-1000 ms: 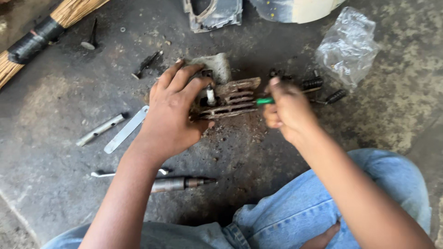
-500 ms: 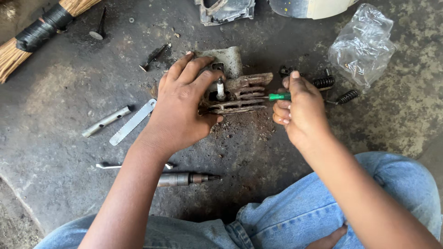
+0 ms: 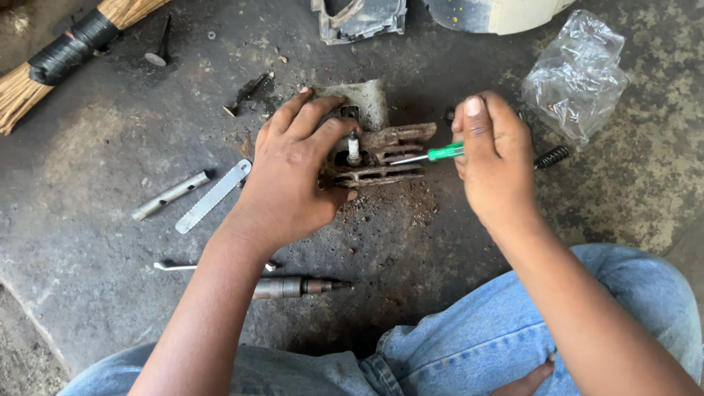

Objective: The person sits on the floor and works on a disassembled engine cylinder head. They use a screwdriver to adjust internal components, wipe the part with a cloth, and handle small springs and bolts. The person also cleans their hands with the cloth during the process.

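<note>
A rusty finned metal engine part [image 3: 389, 155] lies on the dark stained floor [image 3: 110, 147]. My left hand [image 3: 293, 172] presses down on its left side, fingers spread over the top. A small white valve stem [image 3: 353, 149] sticks up just right of my fingers. My right hand [image 3: 495, 158] grips a small screwdriver with a green handle [image 3: 446, 152]; its thin shaft points left into the fins.
A crumpled clear plastic bag [image 3: 576, 73] and a black spring [image 3: 552, 156] lie to the right. A metal tube [image 3: 170, 195], a flat blade [image 3: 213, 196], a thin rod [image 3: 176, 266] and a punch [image 3: 301, 287] lie to the left. A broom [image 3: 66, 51], bolts and blue jeans [image 3: 469, 345] surround them.
My right hand has opened its grip upward, fingers now raised over the screwdriver handle. My left hand stays on the part. The view has shifted slightly.
</note>
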